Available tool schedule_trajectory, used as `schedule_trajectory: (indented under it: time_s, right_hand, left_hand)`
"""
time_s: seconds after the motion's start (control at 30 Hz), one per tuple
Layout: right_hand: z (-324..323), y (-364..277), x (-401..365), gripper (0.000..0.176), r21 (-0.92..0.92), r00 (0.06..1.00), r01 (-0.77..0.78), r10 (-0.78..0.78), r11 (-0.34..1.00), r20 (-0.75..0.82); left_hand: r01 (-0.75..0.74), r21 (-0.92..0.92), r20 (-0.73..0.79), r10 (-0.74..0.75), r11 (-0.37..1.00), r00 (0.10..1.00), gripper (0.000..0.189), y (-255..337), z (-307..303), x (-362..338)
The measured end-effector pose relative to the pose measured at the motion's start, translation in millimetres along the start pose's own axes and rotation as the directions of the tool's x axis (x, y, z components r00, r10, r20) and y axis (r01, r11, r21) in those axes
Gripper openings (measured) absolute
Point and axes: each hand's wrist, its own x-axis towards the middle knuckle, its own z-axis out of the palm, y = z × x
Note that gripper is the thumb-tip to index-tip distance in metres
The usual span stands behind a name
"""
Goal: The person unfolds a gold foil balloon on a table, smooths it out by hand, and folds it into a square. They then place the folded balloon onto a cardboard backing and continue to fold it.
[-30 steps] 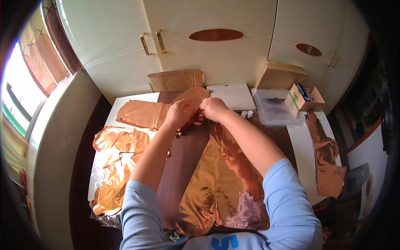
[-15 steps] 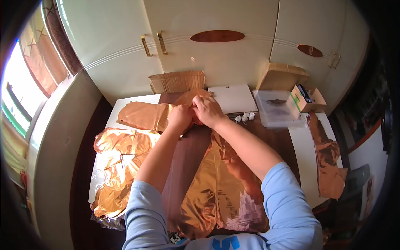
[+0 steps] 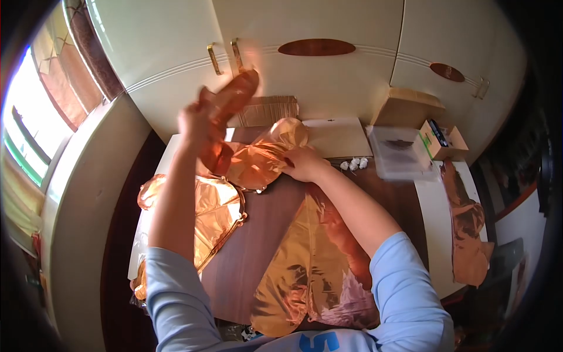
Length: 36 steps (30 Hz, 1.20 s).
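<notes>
My left hand (image 3: 194, 122) is raised at the table's back left, its fingers closed round a copper-coloured foil sheet (image 3: 234, 94) that is lifted and blurred by motion. Toward the back middle, my right hand (image 3: 305, 164) pinches the edge of the crumpled foil (image 3: 258, 164), whose rounded end lies just behind it. Another shiny foil piece (image 3: 217, 211) spreads below my left forearm. A large gold foil piece (image 3: 305, 258) lies on the dark table top (image 3: 246, 252) between my arms.
Small white pieces (image 3: 354, 164) lie right of my right hand, beside a clear plastic tray (image 3: 399, 155). Farther right are an open small box (image 3: 448, 141) and a long copper foil piece (image 3: 466, 229). Cardboard (image 3: 270, 111) leans against the cabinet (image 3: 316, 76).
My left hand has moved up and left, lifting part of the foil. My right hand has shifted slightly right and down, so the hands are now apart. The foil at left has moved.
</notes>
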Motion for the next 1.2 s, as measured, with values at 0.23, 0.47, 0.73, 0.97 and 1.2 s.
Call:
schedule_trajectory:
  time_s: [0.23, 0.47, 0.73, 0.97, 1.2]
  right_hand:
    - [-1, -4, -2, 0.03, 0.027, 0.999, -0.013, 0.014, 1.0, -0.047]
    - [-16, -17, 7, 0.062, -0.036, 0.789, 0.182, -0.168, 0.983, -0.591]
    - [-207, -140, -44, 0.056, -0.293, 0.45, 0.529, -0.556, 0.796, -0.699]
    - [-230, -122, -96, 0.023, 0.293, 0.966, 0.207, -0.148, 0.933, -0.21]
    - [-281, -70, -129, 0.025, -0.128, 0.897, 0.175, -0.211, 0.976, -0.388]
  left_hand:
    - [-0.13, 0.455, -0.582, 0.405, 0.881, 0.706, 0.06, 22, -189, 68]
    - [-0.397, 0.399, -0.22, 0.506, 0.827, 0.834, 0.038, 95, -183, 0]
    - [-0.652, 0.106, 0.203, 0.625, 0.751, 0.754, 0.022, 145, -102, -116]
    - [-0.79, 0.312, -0.142, 0.848, 0.527, 0.51, 0.029, 147, -85, -208]
    - [-0.803, -0.318, 0.59, 0.768, 0.504, 0.249, 0.035, 53, -46, -354]
